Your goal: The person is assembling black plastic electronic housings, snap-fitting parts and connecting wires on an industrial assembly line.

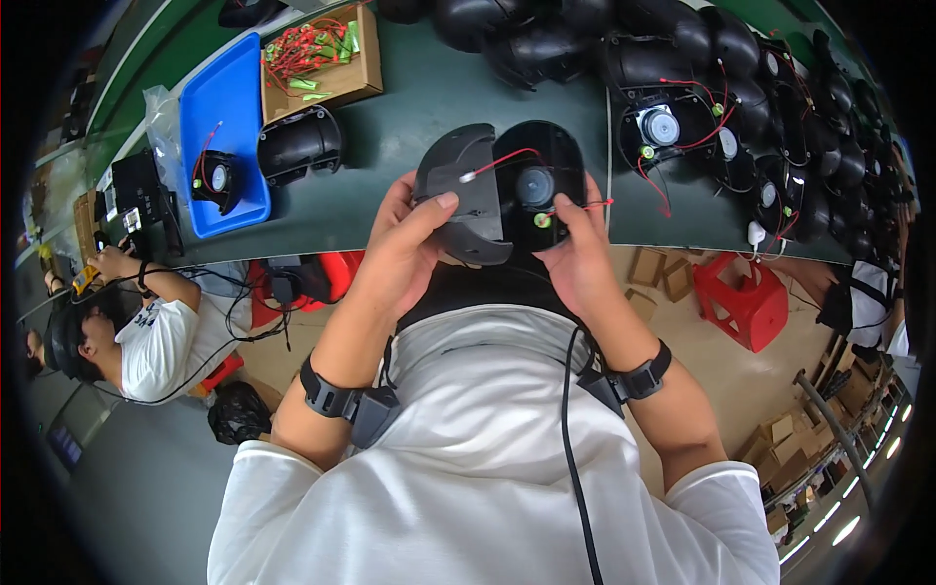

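Over the near edge of the green table I hold two black curved plastic shell halves side by side, hollow sides up. My left hand (405, 234) is closed on the left shell half (458, 156), its thumb on the inner face. My right hand (580, 244) grips the speaker shell half (561, 146), thumb inside its rim. A round grey speaker (534, 185) sits in that half, with a small green cell (542, 221) below it. A red wire with a white connector (466, 177) runs across to the left half. The fingers under both shells are hidden.
A blue tray (224, 83) at the left holds a speaker shell; a black shell (300, 146) lies beside it. Behind stands a cardboard box (366, 58) of red-wired green cells. Black shells (741, 58) crowd the right. A red stool (746, 307) and a co-worker (161, 341) are nearby.
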`<state>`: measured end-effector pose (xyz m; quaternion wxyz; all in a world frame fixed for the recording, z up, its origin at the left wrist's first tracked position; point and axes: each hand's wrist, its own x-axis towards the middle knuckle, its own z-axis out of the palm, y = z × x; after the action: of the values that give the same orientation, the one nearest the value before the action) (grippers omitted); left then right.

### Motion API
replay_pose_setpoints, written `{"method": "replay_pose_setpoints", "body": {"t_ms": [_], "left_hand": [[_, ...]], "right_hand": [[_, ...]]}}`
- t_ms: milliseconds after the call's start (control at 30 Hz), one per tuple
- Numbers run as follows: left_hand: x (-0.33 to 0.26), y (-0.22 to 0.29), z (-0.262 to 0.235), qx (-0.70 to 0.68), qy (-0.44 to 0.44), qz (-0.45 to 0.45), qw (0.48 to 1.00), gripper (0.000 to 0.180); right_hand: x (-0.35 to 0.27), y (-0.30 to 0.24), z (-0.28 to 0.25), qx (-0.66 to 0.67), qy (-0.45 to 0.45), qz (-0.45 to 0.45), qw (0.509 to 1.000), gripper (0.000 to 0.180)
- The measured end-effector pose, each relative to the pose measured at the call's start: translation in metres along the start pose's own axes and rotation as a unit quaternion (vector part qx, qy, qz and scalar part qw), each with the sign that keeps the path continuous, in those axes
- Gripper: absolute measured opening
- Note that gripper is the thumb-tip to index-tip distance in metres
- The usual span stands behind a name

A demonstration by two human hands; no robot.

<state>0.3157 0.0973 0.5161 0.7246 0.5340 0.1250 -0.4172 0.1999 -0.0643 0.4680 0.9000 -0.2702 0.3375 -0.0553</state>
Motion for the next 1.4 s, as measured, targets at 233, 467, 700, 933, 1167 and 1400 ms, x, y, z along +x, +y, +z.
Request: {"method": "replay_pose_setpoints", "body": {"t_ms": [233, 467, 700, 933, 1167, 1400], "left_hand": [[0.031, -0.022, -0.036, 0.427, 0.192, 0.162, 0.868, 0.091], [0.044, -0.031, -0.038, 0.559, 0.211, 0.250, 0.762, 0.106], [0.034, -0.023, -0.040, 0.524, 0.205, 0.171, 0.809, 0.116], [0.013, -0.005, -0.017, 0.644, 0.115, 0.373, 0.658, 0.071], [0.033, 0.027, 0.023, 0.554, -0.113, 0.419, 0.710, 0.031], [0.038, 0.021, 0.029, 0.508, -0.219, 0.382, 0.740, 0.019]], "right_hand": [[0.005, -0.005, -0.012, 0.054, -0.032, 0.011, 0.998, 0.047], [0.006, -0.002, -0.010, 0.071, -0.014, 0.032, 0.997, 0.049], [0.001, -0.010, -0.018, 0.041, -0.047, 0.032, 0.998, 0.052], [-0.003, -0.017, -0.022, 0.044, -0.054, 0.039, 0.997, 0.053], [-0.017, -0.023, -0.016, 0.041, -0.118, 0.110, 0.986, 0.061], [-0.026, -0.024, -0.016, -0.003, -0.145, 0.124, 0.982, 0.064]]}}
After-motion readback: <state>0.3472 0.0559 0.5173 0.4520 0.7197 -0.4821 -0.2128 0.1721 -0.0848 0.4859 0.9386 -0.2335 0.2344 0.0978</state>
